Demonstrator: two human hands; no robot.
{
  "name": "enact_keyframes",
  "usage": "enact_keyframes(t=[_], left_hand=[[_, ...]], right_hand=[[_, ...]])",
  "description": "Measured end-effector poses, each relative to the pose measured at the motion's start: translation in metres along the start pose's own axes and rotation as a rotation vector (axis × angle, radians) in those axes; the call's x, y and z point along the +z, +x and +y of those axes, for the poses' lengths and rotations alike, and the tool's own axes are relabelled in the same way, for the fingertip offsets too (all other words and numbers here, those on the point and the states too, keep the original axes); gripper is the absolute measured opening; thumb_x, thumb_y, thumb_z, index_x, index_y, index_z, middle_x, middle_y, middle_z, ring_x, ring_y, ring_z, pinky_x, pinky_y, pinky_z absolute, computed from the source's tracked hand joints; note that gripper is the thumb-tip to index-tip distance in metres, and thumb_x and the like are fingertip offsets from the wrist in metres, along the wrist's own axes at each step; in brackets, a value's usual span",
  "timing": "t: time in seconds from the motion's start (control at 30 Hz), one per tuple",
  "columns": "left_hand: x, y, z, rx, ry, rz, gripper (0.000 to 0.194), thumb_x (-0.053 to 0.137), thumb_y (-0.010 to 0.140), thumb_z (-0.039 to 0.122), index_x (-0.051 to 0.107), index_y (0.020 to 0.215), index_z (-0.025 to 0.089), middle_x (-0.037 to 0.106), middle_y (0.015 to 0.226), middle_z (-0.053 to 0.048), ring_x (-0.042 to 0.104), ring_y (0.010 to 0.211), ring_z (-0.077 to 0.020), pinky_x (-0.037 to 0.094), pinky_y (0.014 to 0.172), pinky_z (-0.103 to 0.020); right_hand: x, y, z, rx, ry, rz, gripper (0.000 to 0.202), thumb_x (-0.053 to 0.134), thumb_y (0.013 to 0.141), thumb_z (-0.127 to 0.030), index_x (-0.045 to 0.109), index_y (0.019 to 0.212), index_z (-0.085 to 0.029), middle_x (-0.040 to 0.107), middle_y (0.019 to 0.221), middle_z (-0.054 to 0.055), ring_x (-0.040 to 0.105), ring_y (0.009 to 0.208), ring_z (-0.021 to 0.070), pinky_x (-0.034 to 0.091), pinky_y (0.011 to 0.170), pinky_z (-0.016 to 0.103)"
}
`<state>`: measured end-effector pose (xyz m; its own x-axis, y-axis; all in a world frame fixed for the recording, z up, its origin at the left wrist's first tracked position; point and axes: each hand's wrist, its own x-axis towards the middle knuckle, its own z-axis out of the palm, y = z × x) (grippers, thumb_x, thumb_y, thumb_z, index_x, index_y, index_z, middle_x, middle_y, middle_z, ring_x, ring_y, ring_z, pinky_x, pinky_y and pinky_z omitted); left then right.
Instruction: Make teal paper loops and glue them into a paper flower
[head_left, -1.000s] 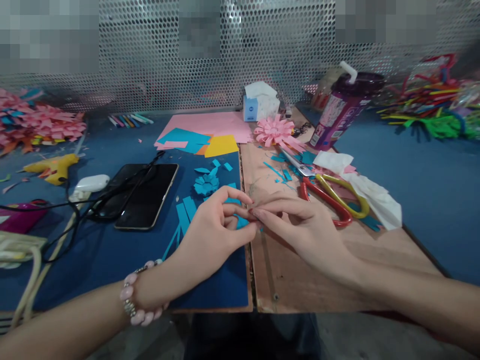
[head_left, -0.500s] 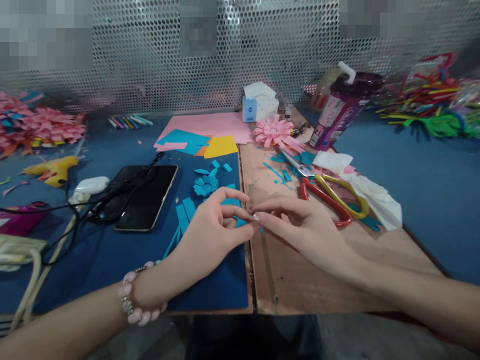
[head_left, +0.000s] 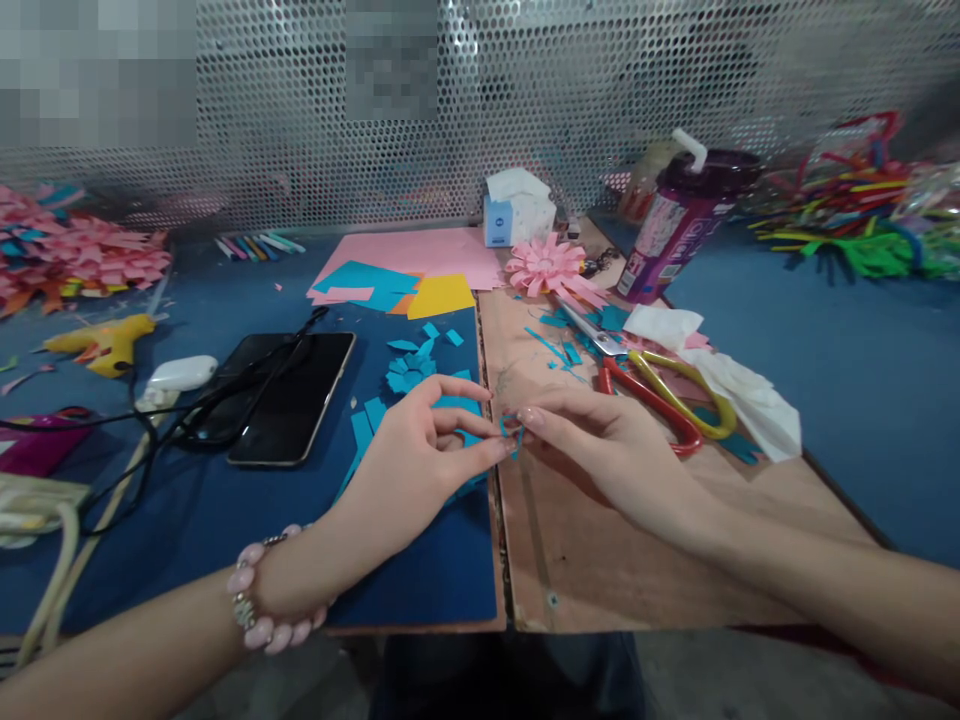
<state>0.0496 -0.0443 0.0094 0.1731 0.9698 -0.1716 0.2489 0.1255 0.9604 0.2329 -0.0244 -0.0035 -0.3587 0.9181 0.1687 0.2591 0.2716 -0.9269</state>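
Between my fingertips is a small, thin blue paper strip (head_left: pixel 514 444), bent and mostly covered by the fingers. My left hand (head_left: pixel 435 450) pinches it from the left with thumb and finger. From the other side my right hand (head_left: pixel 600 440) grips it between thumb and forefinger. Just beyond my left hand lies a small blue paper flower (head_left: pixel 410 372), and blue paper strips (head_left: pixel 363 428) stick out beside that hand. Scissors (head_left: pixel 664 390) with one red and one yellow handle rest on the wood behind my right hand.
A black phone (head_left: pixel 300 400) with cables and a yellow glue gun (head_left: pixel 105 343) lie at left. Coloured paper sheets (head_left: pixel 442 296), a pink paper flower (head_left: pixel 547 266), a tissue pack (head_left: pixel 519 212) and a purple cup (head_left: pixel 675 230) stand farther back. Crumpled tissue (head_left: pixel 754 395) lies at right.
My fingertips have moved slightly apart, and more of the blue strip shows between them. The things on the table have not moved.
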Motion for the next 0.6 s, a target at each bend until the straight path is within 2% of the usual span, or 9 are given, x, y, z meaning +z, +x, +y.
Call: enact_keyframes(t=[0.2,0.5,0.6], left_hand=[[-0.0004,0.0004,-0.0008,0.012,0.01,-0.002,0.039,0.07,0.075,0.029,0.051,0.107,0.019,0.069,0.078,-0.001,0.049,0.049,-0.0081,0.033,0.048,-0.021],[-0.0028,0.0005,0.0026,-0.03,0.029,-0.016,0.046,0.07,0.077,0.029,0.051,0.118,0.021,0.072,0.084,-0.002,0.061,0.062,-0.0115,0.038,0.05,-0.02],[-0.0043,0.0001,0.0037,-0.039,0.036,-0.026,0.048,0.07,0.077,0.031,0.05,0.12,0.022,0.073,0.087,-0.003,0.064,0.066,-0.013,0.04,0.051,-0.02]], right_hand=[[0.0008,-0.0007,0.0011,0.02,-0.022,0.013,0.023,0.06,0.086,-0.037,0.07,0.075,-0.02,0.064,0.069,0.0,0.06,0.074,0.0145,0.045,0.064,0.026],[0.0007,0.0001,0.0014,0.024,-0.049,0.012,0.025,0.058,0.087,-0.038,0.072,0.077,-0.019,0.063,0.066,0.0,0.059,0.07,0.0139,0.044,0.06,0.025],[-0.0001,0.0006,0.0003,0.019,-0.036,0.017,0.023,0.059,0.086,-0.036,0.073,0.079,-0.019,0.066,0.07,0.0,0.059,0.067,0.0124,0.044,0.06,0.024]])
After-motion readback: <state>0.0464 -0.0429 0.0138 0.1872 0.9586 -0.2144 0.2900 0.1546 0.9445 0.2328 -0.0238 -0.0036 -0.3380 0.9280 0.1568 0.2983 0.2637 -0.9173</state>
